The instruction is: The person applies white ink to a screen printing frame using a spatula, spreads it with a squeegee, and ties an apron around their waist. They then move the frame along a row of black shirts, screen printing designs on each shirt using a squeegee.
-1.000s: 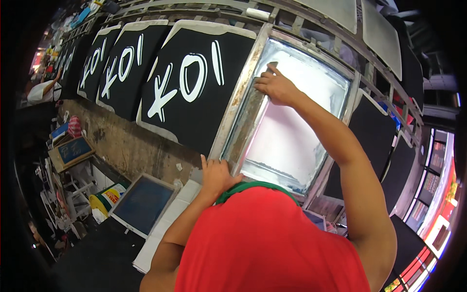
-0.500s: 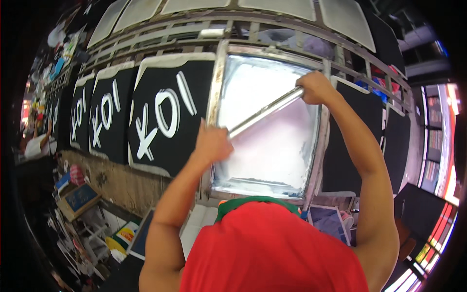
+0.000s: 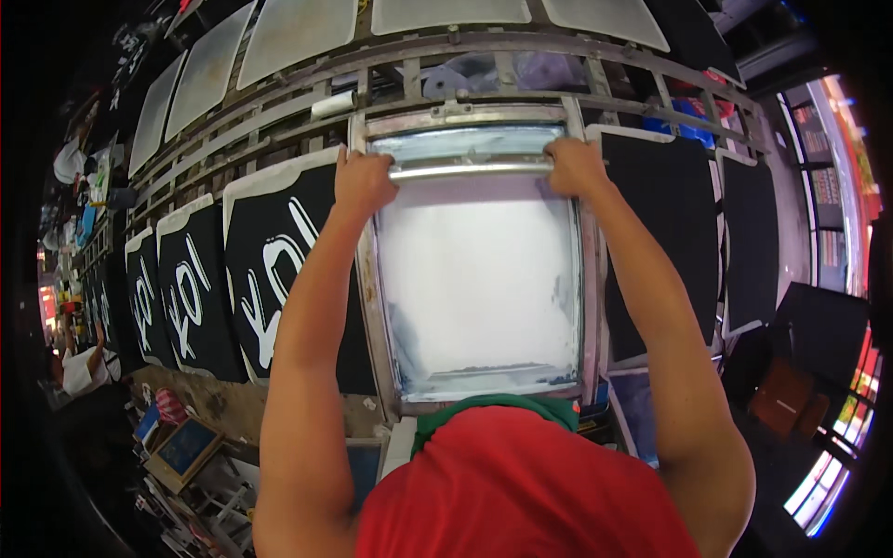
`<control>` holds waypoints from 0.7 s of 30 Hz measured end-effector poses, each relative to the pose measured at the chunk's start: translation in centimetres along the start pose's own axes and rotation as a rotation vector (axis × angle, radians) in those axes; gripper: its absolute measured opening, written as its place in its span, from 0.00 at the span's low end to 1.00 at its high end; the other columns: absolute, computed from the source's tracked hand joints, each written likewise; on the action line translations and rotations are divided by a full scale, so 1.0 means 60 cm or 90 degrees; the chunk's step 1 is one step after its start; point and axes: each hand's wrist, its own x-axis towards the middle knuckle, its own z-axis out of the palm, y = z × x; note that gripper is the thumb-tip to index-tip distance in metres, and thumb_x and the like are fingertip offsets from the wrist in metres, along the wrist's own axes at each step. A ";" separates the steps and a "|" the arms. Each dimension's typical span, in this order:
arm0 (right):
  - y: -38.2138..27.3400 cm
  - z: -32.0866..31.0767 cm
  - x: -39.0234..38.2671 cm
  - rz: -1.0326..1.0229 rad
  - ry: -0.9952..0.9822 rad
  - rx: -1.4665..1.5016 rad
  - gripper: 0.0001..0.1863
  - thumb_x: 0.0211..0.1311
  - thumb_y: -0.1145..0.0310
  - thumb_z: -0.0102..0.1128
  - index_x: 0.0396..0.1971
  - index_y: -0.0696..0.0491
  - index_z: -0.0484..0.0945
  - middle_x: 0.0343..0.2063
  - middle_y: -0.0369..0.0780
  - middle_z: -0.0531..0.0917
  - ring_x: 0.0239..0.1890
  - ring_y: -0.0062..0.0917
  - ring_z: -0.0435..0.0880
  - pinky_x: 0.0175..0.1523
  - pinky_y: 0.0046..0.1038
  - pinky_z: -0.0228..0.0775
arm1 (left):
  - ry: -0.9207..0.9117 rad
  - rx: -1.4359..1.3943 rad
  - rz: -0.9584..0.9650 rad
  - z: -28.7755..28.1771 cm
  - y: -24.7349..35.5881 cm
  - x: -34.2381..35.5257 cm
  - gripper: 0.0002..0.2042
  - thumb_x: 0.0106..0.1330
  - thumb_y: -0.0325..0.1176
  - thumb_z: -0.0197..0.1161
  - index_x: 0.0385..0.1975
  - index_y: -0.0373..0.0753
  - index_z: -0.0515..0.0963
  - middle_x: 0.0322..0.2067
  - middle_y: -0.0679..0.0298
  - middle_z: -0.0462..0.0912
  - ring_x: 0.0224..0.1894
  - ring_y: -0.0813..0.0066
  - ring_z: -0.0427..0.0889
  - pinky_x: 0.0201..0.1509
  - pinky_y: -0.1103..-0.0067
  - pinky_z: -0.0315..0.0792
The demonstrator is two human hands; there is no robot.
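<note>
A long squeegee [image 3: 470,170] with a shiny bar lies level across the far part of a screen printing frame [image 3: 368,279]. My left hand [image 3: 366,182] is closed around its left end, and my right hand [image 3: 574,167] grips the right end. Both arms are stretched forward. Below the bar, the mesh [image 3: 479,270] is coated white, with bluish smears along its edges. To the left, black fabric pieces [image 3: 244,219] with white lettering lie on pale boards. Plain black fabric [image 3: 662,232] lies right of the frame. What is under the screen is hidden.
Metal rails [image 3: 409,79] run behind the frame, with pale boards [image 3: 451,13] beyond them. A white roll [image 3: 333,104] rests on the rails. At far left, another person [image 3: 88,370] in white is visible. A small wood-framed screen [image 3: 186,446] stands lower left, a brown seat [image 3: 786,398] lower right.
The squeegee has gone from slanted to level at the frame's far end. My left hand has moved forward with it; my right hand still holds its end. The view has turned.
</note>
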 end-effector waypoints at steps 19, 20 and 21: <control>-0.023 -0.015 -0.116 -0.027 0.054 -0.014 0.22 0.51 0.66 0.62 0.48 0.46 0.87 0.43 0.44 0.88 0.51 0.38 0.86 0.69 0.48 0.58 | 0.039 -0.020 -0.001 -0.001 0.023 -0.108 0.14 0.56 0.29 0.62 0.41 0.47 0.86 0.34 0.59 0.88 0.44 0.57 0.87 0.78 0.48 0.51; -0.019 -0.025 -0.061 -0.009 0.027 -0.026 0.22 0.51 0.66 0.61 0.49 0.45 0.87 0.46 0.43 0.87 0.55 0.36 0.84 0.67 0.47 0.61 | 0.061 -0.034 -0.018 0.000 0.013 -0.060 0.15 0.57 0.28 0.60 0.43 0.47 0.86 0.38 0.60 0.88 0.47 0.55 0.86 0.78 0.49 0.52; -0.019 -0.026 -0.027 -0.015 0.029 -0.019 0.22 0.51 0.66 0.61 0.49 0.45 0.87 0.46 0.43 0.87 0.55 0.36 0.84 0.67 0.47 0.61 | 0.066 -0.032 -0.016 0.004 0.009 -0.034 0.15 0.57 0.28 0.60 0.43 0.47 0.86 0.38 0.60 0.88 0.47 0.55 0.86 0.78 0.49 0.52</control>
